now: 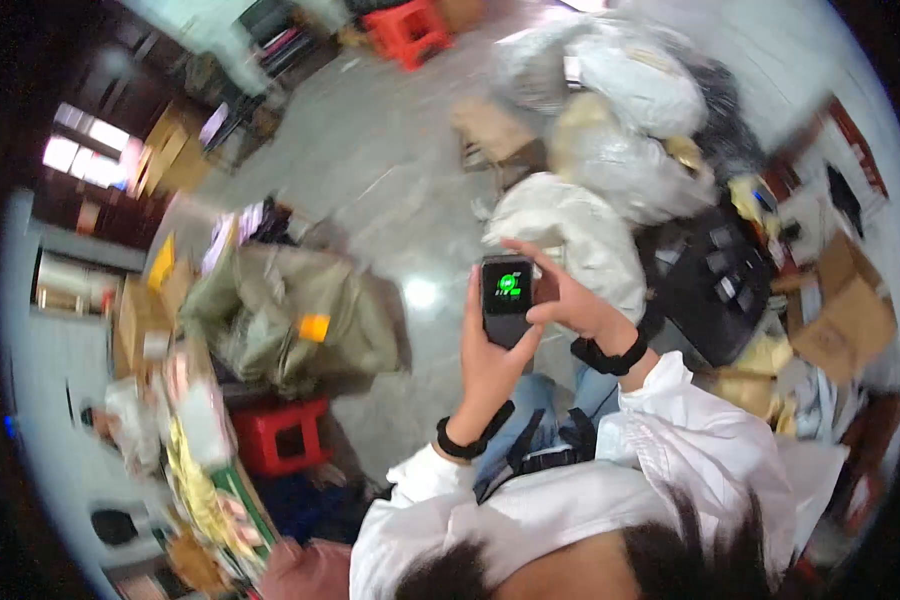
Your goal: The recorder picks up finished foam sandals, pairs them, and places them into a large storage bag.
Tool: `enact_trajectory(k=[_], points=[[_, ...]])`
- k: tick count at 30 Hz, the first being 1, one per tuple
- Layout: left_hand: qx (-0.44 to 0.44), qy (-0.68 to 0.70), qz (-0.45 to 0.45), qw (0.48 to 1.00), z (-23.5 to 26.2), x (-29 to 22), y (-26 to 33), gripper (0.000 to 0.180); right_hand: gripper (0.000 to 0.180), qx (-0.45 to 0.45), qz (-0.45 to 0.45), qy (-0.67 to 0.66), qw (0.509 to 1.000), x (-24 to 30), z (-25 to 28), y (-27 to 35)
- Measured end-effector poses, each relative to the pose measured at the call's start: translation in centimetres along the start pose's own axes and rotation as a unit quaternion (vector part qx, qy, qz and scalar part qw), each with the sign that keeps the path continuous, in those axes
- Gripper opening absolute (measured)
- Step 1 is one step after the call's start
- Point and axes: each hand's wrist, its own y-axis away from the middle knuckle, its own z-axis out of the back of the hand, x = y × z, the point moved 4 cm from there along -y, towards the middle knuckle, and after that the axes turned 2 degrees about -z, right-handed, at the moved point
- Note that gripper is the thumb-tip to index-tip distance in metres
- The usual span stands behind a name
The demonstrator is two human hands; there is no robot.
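A small dark handheld device (507,300) with a lit screen sits between my two hands, its screen facing up at me. Green graphics glow on the black display. My left hand (490,350) wraps round its left side and lower end, with the thumb along the bottom right. From the right, my right hand (565,300) grips the device's right edge, thumb near the lower corner and index finger reaching over the top. Black bands circle both wrists, below white sleeves. The fingers behind the device are hidden.
Large white sacks (570,230) lie beyond my hands, with plastic-wrapped bundles (635,90) behind. At left are an olive cloth-covered heap (290,310) and a red stool (282,437). A black board (715,290) with small items and an open cardboard box (845,320) stand at right.
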Motion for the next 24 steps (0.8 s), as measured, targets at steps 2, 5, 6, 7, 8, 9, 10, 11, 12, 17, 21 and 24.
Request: enact_trajectory(k=[2,5,6,7,8,9,10,11,12,17,21,24], points=[[-0.041,-0.017,0.021,0.999,6.0,-0.1,1.6,0.085,0.088,0.052,-0.015,0.027,0.998,-1.4,-5.2,-3.4],[-0.171,-0.082,-0.037,0.981,13.8,-0.8,4.6,0.086,0.088,0.142,-0.102,0.004,0.985,-4.7,-13.0,-7.8],[-0.196,-0.079,-0.018,0.977,16.4,-0.4,5.8,0.086,0.089,0.16,-0.081,-0.016,0.984,-7.0,-15.2,-9.4],[-0.229,-0.076,0.002,0.971,19.0,0.2,7.1,0.086,0.09,0.197,-0.112,-0.026,0.974,-8.3,-17.8,-10.9],[-0.265,-0.104,0.02,0.958,21.0,0.6,8.2,0.087,0.09,0.237,-0.131,-0.033,0.962,-10.1,-19.9,-12.2],[-0.305,-0.111,0.024,0.946,22.9,1.1,9.5,0.087,0.09,0.271,-0.152,-0.038,0.95,-11.8,-21.8,-13.3],[-0.341,-0.092,0.031,0.935,23.7,1.6,10.2,0.087,0.09,0.303,-0.161,-0.043,0.938,-12.8,-23.1,-14.0],[-0.375,-0.054,0.048,0.924,23.7,1.6,10.9,0.087,0.089,0.329,-0.194,-0.048,0.923,-13.3,-24.1,-14.1],[-0.391,-0.083,0.065,0.914,26.1,1.3,12.2,0.088,0.088,0.35,-0.208,-0.062,0.911,-15.0,-26.7,-14.9],[-0.519,-0.148,0.072,0.839,32.7,3.9,14.8,0.087,0.08,0.408,-0.39,-0.075,0.822,-21.2,-31.9,-18.2],[-0.589,-0.084,0.05,0.802,37.6,6.0,11.8,0.079,0.081,0.5,-0.379,-0.009,0.779,-23.9,-32.9,-22.9],[-0.628,0.015,0.082,0.774,42.2,9.3,9.1,0.08,0.086,0.459,-0.398,-0.014,0.794,-25.6,-34.7,-26.9]])
